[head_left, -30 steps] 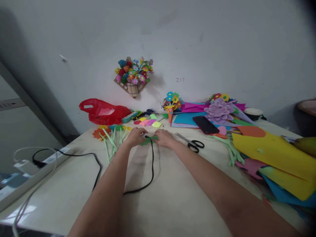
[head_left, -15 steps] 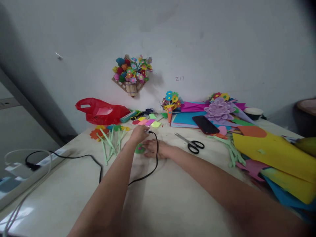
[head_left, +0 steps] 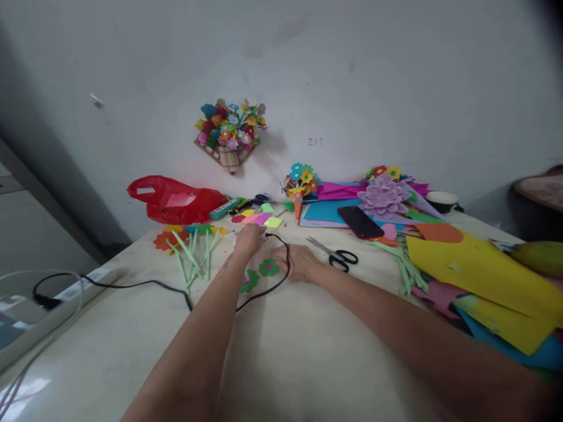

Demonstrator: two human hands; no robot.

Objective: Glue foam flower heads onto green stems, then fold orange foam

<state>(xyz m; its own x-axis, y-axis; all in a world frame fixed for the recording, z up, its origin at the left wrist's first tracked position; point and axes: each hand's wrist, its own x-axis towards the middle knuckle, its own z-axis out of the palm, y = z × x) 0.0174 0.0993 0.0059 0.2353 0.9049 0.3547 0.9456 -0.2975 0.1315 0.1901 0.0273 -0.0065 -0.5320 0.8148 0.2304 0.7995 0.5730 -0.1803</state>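
Observation:
My left hand (head_left: 250, 239) is closed around what looks like a white glue gun, mostly hidden by the fingers. A black cord (head_left: 288, 258) runs from its back end and loops across the table. Two green flower cutouts with pink centres lie below: one flower (head_left: 269, 268) sits between my hands, the other flower (head_left: 248, 282) is partly behind my left forearm. My right hand (head_left: 297, 262) rests low over the table, fingers outstretched toward the first flower's right edge and holding nothing visible. Black-handled scissors (head_left: 334, 255) lie just right of it.
Light green strips (head_left: 193, 258) and coloured flower cutouts (head_left: 165, 239) lie at left, before a red plastic bag (head_left: 180, 202). Small coloured pieces (head_left: 264, 218) lie behind my hands. A phone (head_left: 359, 223), yellow sheets (head_left: 475, 275) and a lilac flower (head_left: 385, 195) crowd the right. A power strip (head_left: 94, 278) is at left.
My right hand has drawn back to the right, uncovering a green flower it lay over. The second green flower now shows beside my left forearm. My left hand still grips the tool.

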